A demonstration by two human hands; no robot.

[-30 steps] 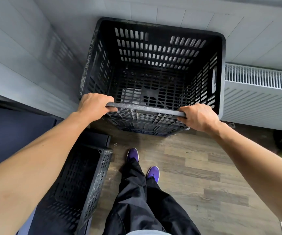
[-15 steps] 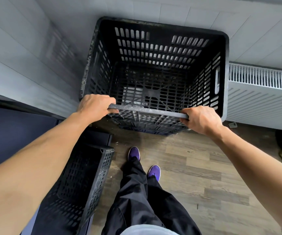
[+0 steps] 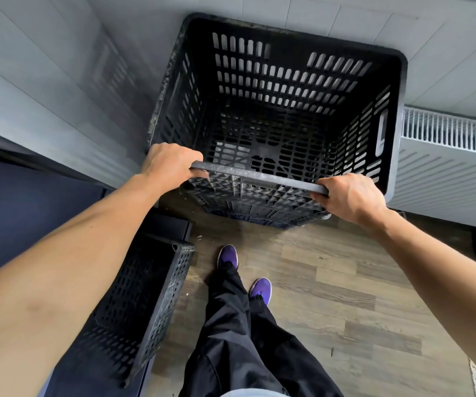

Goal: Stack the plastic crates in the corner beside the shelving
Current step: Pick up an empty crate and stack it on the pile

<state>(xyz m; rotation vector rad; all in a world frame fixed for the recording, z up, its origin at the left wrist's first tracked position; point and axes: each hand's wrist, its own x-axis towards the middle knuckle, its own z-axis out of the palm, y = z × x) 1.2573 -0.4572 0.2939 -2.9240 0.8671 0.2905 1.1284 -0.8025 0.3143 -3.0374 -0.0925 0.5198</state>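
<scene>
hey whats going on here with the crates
A person grips the near rim of a black slatted crate with both hands, left hand and right hand, one near each end of that rim. The crate sits in the wall corner beside a white radiator, on what looks like another crate beneath. A second black crate waits lower left, untouched.

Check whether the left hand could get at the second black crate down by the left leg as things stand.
Probably yes, once freed. The left hand is clamped on the near rim of the crate in the corner, so it must let go first. The second crate lies below the left forearm, open side up, nothing covering it.
</scene>
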